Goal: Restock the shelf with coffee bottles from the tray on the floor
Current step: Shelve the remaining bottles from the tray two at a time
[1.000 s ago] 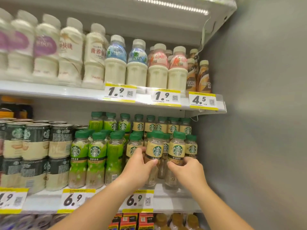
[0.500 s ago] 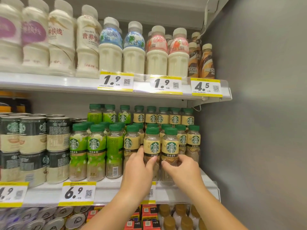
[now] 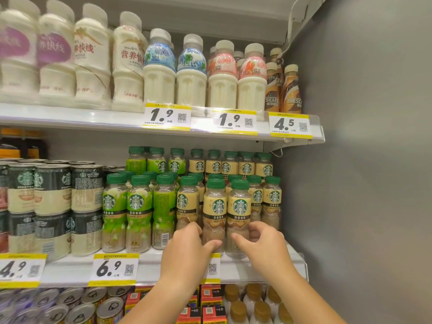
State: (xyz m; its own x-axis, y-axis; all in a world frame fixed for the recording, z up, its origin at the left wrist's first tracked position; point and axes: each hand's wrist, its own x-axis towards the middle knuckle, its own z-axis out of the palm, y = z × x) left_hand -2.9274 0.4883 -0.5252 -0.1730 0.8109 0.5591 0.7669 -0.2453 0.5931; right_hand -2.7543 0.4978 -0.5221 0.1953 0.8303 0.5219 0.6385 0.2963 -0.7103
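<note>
Price tags [image 3: 113, 269] "6.9", "4.9", "1.9", "4.5"; Starbucks logo on bottles [image 3: 215, 208].

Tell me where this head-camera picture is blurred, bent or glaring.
Head view: the tall white milk-drink bottles at upper left are smeared by blur; the white upper shelf edge bows from wide-angle distortion and glares where light hits it; the beige-label, green-capped coffee bottles are sharp, as are the left hand and right hand at their bases.
</note>
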